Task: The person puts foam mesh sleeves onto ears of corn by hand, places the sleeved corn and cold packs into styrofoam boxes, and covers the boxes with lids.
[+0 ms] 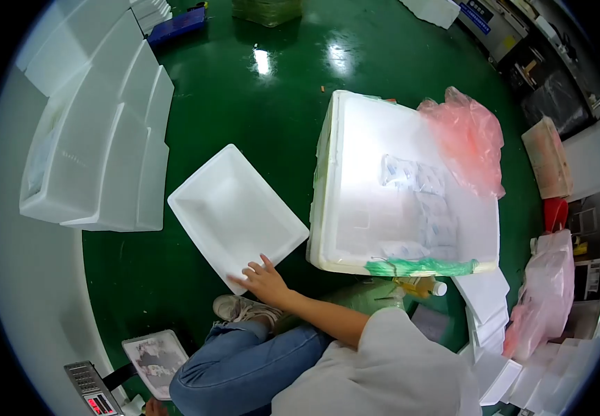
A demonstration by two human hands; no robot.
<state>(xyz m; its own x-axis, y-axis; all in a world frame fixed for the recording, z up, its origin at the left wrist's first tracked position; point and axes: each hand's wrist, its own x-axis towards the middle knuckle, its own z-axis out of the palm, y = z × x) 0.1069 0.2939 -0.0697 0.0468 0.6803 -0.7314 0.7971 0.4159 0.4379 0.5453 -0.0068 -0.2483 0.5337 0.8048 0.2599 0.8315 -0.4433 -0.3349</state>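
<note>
An open, rectangular white foam box (234, 208) stands on the glossy green floor (293, 104), its inside bare; it is the landmark here. At its near corner, the right hand (262, 281) reaches over the rim, fingers spread wide, with the fingertips at the edge; whether they press on it, I cannot tell. Just below that corner are a pale laced shoe (241, 308) and the bent legs in blue jeans (258, 364).

To the right of the box, close to its right corner, is a much larger white foam container (376, 125). White packs with blue print (435, 208) lie in it, a crumpled pink plastic bag (466, 139) drapes over its far right corner, and green plastic wrap (418, 267) runs along its near edge. Below that edge lies a bottle of yellowish liquid with a white cap (421, 286).

To the left of the box, apart from it, tall white foam boxes (109, 152) are stacked by the wall. Below and left of the box, a shallow white tray (161, 388) with a stained inside sits beside a digital scale display with red digits (93, 392). The left hand (154, 408) is near the tray, mostly cut off by the lower edge of the view; its grip cannot be told.
</note>
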